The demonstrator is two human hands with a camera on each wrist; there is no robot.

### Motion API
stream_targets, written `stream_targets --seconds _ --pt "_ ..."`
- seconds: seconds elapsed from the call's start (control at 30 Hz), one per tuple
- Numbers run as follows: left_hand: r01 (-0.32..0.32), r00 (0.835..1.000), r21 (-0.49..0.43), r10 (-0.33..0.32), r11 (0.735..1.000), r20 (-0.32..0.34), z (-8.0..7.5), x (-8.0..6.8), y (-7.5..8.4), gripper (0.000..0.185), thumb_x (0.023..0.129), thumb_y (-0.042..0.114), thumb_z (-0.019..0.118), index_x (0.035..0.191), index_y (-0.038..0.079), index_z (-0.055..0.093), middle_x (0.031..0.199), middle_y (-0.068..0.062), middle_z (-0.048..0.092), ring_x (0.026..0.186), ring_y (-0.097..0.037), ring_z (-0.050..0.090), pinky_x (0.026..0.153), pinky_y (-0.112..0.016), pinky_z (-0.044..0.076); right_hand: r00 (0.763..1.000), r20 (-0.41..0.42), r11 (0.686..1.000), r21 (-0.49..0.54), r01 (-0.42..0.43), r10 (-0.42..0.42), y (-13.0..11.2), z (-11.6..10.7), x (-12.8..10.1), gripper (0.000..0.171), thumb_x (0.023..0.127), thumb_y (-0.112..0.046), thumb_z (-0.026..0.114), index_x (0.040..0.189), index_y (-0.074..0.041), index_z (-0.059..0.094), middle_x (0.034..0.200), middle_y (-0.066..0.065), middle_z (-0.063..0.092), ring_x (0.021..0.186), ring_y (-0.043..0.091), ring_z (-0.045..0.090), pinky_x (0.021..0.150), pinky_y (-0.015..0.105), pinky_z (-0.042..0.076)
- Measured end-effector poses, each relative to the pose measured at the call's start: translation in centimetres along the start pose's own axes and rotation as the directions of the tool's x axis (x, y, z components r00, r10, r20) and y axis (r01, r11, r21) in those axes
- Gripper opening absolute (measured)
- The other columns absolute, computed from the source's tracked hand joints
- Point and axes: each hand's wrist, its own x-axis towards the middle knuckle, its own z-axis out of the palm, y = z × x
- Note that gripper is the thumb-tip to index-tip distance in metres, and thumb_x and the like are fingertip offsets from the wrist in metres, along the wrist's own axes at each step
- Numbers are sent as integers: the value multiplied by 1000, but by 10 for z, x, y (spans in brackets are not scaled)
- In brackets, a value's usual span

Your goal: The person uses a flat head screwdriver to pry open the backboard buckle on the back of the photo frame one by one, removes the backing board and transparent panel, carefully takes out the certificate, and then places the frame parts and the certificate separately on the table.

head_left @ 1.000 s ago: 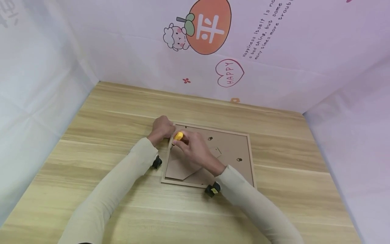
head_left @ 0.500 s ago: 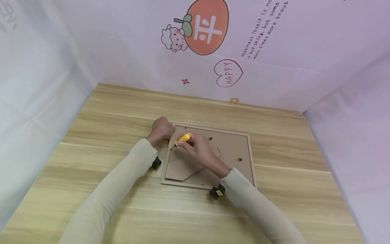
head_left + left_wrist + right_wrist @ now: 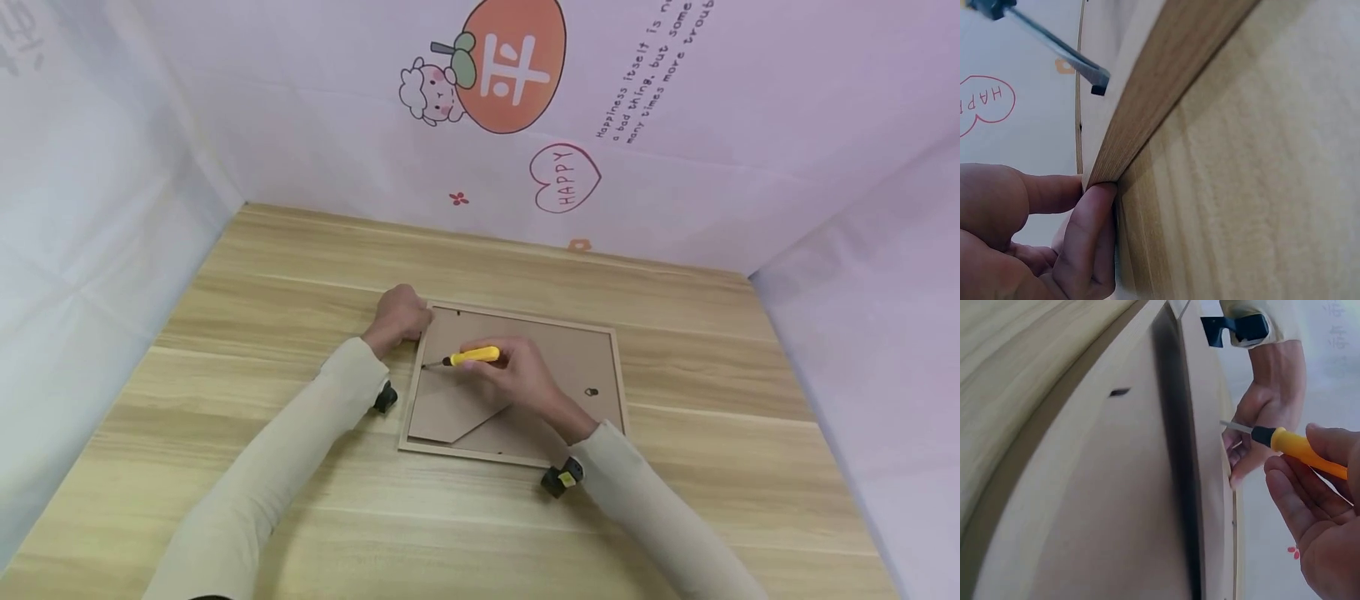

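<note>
Gripping the far left corner of the picture frame, the left hand keeps its thumb and bent fingers closed on the wood; the frame lies back up on the tabletop, stretching rightward and nearer from them. Just nearer than those fingers, a small dark tab at the rim meets the tip of the flathead screwdriver. The easel leg lies beyond it, nearer still. Farther right, the right hand pinches the yellow handle between thumb and fingers, a hanging ring right of them.
</note>
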Motion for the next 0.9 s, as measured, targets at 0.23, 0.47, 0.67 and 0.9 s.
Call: stream_targets --seconds 0.23,0.47,0.67,0.9 --pt "27 1000 -36 -27 999 9 1 -1 2 46 87 6 53 47 17 32 42 6 33 38 -7 32 39 -21 27 1000 12 990 -139 -17 19 7 -8 -9 26 85 -18 77 109 -10 75 111 10 74 74 12 60 58 18 47" --pt "54 996 -68 -49 996 68 -3 2 3 31 90 10 57 61 11 47 53 1 51 43 -9 53 43 -21 44 999 26 972 -235 -30 37 10 -10 -15 27 85 -16 77 111 -12 74 113 8 74 89 13 66 74 25 55" --pt "-17 997 13 16 1000 75 -5 5 3 39 93 16 59 56 12 47 51 1 49 43 -11 54 44 -22 48 998 21 967 -252 -47 54 9 -14 -18 26 86 -16 76 111 -13 74 115 7 73 92 15 66 75 27 56" --pt "-208 971 256 230 944 -60 -5 7 13 19 87 12 64 70 6 58 67 -3 58 63 -17 54 53 -26 45 999 10 965 -260 -29 33 13 -18 -24 25 86 -16 76 111 -12 74 114 8 73 94 16 67 76 29 56"
